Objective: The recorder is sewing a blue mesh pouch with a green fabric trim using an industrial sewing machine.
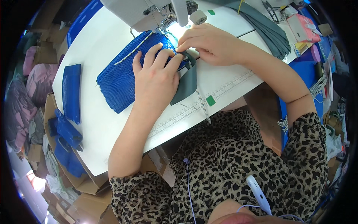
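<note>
Blue mesh fabric (121, 72) lies on the white table under the needle area of a sewing machine (145, 15). A thin black-and-white cord (134, 48) runs across it. My left hand (156, 76) rests flat on the mesh with its fingers spread. At the mesh's right edge, close to the needle, my right hand (214, 44) has its fingers bent in a pinch on the fabric edge; the fingertips partly hide what they grip. A dark grey fabric strip (189, 84) loops out from beside my left fingers, its upper end partly covered.
A folded blue mesh piece (72, 93) lies at the table's left. Blue pieces (67, 142) hang over a cardboard box beside it. Grey strips (266, 31) fan across the back right, near thread snips (270, 11) and a pink box (302, 28). A patterned cord (203, 104) crosses the printed ruler.
</note>
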Available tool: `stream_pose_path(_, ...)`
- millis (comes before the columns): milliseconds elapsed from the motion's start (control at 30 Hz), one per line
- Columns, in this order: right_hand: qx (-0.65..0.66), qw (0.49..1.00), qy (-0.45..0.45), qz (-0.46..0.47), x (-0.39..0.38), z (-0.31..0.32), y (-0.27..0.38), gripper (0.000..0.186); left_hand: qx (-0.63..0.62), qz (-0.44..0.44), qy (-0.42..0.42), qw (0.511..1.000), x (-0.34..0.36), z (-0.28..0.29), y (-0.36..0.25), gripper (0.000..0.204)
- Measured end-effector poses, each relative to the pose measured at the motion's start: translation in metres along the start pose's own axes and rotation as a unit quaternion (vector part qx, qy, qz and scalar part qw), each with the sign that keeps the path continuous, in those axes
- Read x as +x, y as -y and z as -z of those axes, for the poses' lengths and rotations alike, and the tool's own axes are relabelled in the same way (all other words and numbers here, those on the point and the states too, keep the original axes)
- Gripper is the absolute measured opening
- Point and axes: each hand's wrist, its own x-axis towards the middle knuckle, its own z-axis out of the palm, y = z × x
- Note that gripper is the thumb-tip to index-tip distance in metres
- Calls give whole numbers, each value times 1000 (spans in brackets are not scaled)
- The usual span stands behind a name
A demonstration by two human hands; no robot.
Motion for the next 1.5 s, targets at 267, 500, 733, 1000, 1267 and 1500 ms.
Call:
stream_pose_path(267, 48, 998, -29, -24, 1, -3, 1, 41, 6, -7, -12, 1000, 0, 1, 0, 29)
stream_pose_path(500, 99, 993, -59, -22, 0, -9, -7, 37, 9, -8, -13, 1000, -1, -1, 0, 29)
stream_pose_path(733, 46, 998, -30, -7, 3, -7, -9, 42, 19, 2, 4, 1000, 0, 3, -1, 32)
stream_pose_path(1000, -69, 997, -29, -22, 1, -12, 7, 38, 0, 7, -23, 1000, -3, -3, 2, 30)
stream_pose_path(1267, -139, 984, -115, -6, 11, -25, -13, 24, -3, 10, -65, 998, 14, -17, 19, 24)
stream_pose_path(1500, -136, 983, -125, 7, 17, -29, -19, 27, -6, 18, -71, 997, 12, -15, 29, 28)
